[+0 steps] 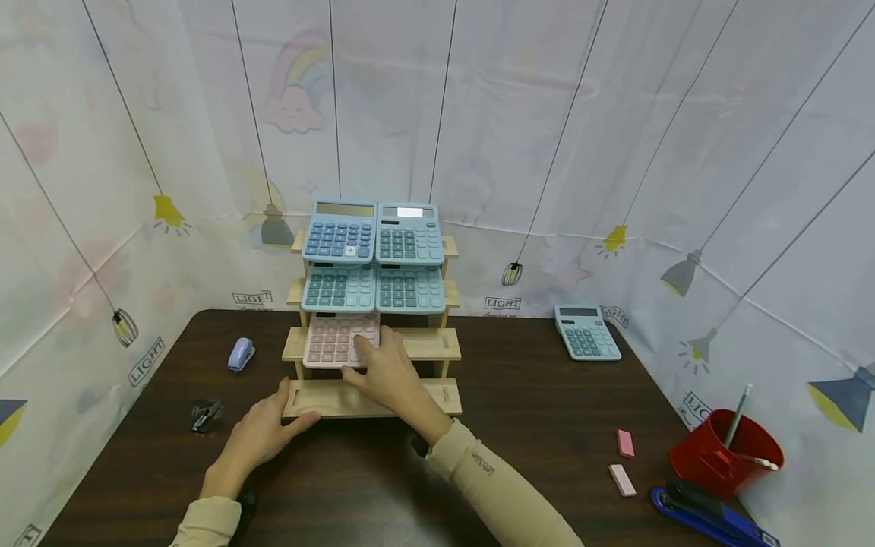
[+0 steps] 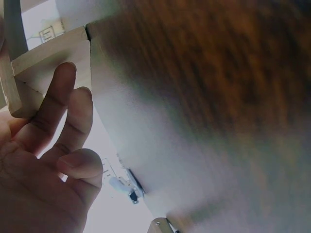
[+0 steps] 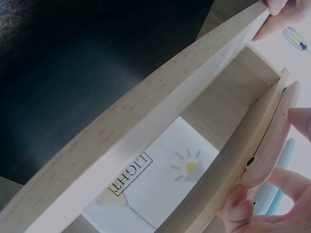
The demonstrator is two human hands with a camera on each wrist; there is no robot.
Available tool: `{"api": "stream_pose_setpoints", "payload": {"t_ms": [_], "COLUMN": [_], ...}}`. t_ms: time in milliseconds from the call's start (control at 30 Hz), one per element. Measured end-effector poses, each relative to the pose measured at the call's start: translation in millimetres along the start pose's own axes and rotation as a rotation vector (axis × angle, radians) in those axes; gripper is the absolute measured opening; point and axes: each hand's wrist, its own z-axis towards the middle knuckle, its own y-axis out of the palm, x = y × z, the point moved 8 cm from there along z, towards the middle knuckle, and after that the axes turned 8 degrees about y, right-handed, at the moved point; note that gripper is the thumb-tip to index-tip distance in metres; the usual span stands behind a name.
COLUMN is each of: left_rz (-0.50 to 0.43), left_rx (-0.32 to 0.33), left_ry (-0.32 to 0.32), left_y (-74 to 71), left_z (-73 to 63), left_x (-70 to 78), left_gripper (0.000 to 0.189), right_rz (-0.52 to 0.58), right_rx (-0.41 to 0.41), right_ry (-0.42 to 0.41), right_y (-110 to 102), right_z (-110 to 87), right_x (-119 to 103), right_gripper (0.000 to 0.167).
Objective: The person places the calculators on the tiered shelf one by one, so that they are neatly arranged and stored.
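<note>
A light wooden tiered rack (image 1: 437,399) stands on the dark table. On its second step from the bottom lies a pink calculator (image 1: 328,342), at the left. My right hand (image 1: 393,380) holds the calculator by its right front corner, one finger over the keys and the thumb at the front edge. In the right wrist view, fingertips (image 3: 238,199) rest beside the step's edge. My left hand (image 1: 256,437) grips the left end of the bottom step, thumb along its front. The left wrist view shows several fingers (image 2: 63,92) reaching past the board's end.
Blue calculators (image 1: 339,232) fill the upper two steps in pairs. Another light-blue calculator (image 1: 588,334) lies at the back right. Erasers (image 1: 622,480), a red cup (image 1: 718,456) with pencils and a blue stapler (image 1: 711,520) are at the right; a small stapler (image 1: 241,354) and black clips (image 1: 205,415) are left.
</note>
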Motion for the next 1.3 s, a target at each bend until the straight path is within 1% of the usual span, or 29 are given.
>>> {"api": "stream_pose_setpoints", "payload": {"t_ms": [267, 400, 500, 600, 700, 800, 867, 967, 1133, 1300], "left_rz": [-0.005, 0.000, 0.005, 0.008, 0.006, 0.005, 0.004, 0.009, 0.017, 0.021], "left_rx": [0.001, 0.000, -0.003, -0.007, -0.007, -0.003, -0.003, -0.005, -0.007, -0.007], "left_ry": [0.006, 0.007, 0.002, -0.002, 0.001, 0.006, 0.004, -0.002, -0.013, -0.014], "left_y": [-0.4, 0.4, 0.6, 1.3, 1.7, 2.2, 2.9, 3.7, 2.1, -0.3], "left_z": [-0.3, 0.3, 1.3, 2.0, 2.5, 3.3, 3.6, 3.2, 1.3, -0.1], "left_x": [4.8, 5.3, 4.7, 4.0, 4.0, 3.3, 2.1, 0.6, -0.1, 1.7], "left_gripper": [0.114, 0.114, 0.113, 0.113, 0.113, 0.113, 0.113, 0.113, 0.113, 0.115], "right_rz": [0.002, -0.009, -0.009, -0.002, 0.029, 0.062, 0.086, 0.091, 0.066, 0.049], "right_rx": [-0.017, -0.031, -0.027, -0.026, -0.048, -0.075, -0.080, -0.076, -0.073, -0.065], "right_ry": [0.001, 0.015, 0.016, 0.015, 0.033, 0.054, 0.062, 0.058, 0.059, 0.090], "right_y": [0.7, 2.0, 1.7, 1.4, 0.6, -0.5, -2.9, -8.0, -16.9, -26.9], "right_z": [3.1, 3.3, 2.6, 0.6, -4.1, -12.4, -19.3, -29.3, -40.7, -49.0], "right_x": [-4.0, -3.8, -3.4, -2.1, 1.8, 10.0, 17.7, 31.3, 59.2, 92.3], "right_gripper": [0.041, 0.042, 0.042, 0.045, 0.053, 0.059, 0.058, 0.056, 0.053, 0.049]}}
